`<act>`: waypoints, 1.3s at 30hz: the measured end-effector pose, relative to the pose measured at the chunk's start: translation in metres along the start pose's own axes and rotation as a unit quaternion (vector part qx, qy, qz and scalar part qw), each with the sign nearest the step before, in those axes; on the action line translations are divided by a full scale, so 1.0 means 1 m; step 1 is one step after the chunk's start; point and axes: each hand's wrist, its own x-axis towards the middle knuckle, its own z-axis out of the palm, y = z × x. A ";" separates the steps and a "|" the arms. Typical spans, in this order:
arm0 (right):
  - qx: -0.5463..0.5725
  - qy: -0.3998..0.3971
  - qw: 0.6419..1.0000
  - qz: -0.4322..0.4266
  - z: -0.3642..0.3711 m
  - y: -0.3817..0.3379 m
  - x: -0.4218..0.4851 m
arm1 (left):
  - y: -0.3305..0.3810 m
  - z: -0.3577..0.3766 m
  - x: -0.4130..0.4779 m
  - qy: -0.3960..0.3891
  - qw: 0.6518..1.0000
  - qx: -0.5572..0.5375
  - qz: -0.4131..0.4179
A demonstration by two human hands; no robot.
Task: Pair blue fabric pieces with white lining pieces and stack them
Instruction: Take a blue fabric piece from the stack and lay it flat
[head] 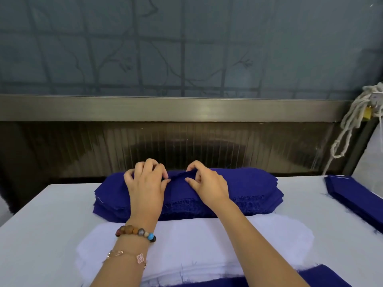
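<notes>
L hand (146, 184), R hand (208, 185), both grips pinching top blue piece (179, 176) on stack (259, 190), white lining (196, 245) nearer

Pale table (47, 216), blue fabric stack (250, 189), white stack (207, 247)

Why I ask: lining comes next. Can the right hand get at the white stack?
Probably yes: the right hand pinches fabric atop the blue stack, and the white stack lies bare just nearer, under its forearm.

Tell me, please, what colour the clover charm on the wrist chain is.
The clover charm is pale pink, clearest in the head view.
</notes>
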 end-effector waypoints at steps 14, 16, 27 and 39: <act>0.052 0.036 0.998 -0.018 -0.002 0.000 -0.008 | -0.006 -0.003 -0.001 0.060 0.998 -0.016 -0.007; 0.053 0.045 0.998 -0.009 -0.002 -0.001 -0.009 | -0.007 -0.002 0.000 0.068 0.997 -0.030 0.016; 0.124 0.060 0.984 0.112 -0.005 -0.006 -0.002 | -0.006 -0.001 0.001 0.051 0.997 -0.019 0.047; 0.137 0.082 0.982 0.098 -0.004 -0.007 -0.009 | -0.007 -0.002 0.001 0.056 0.998 -0.018 0.033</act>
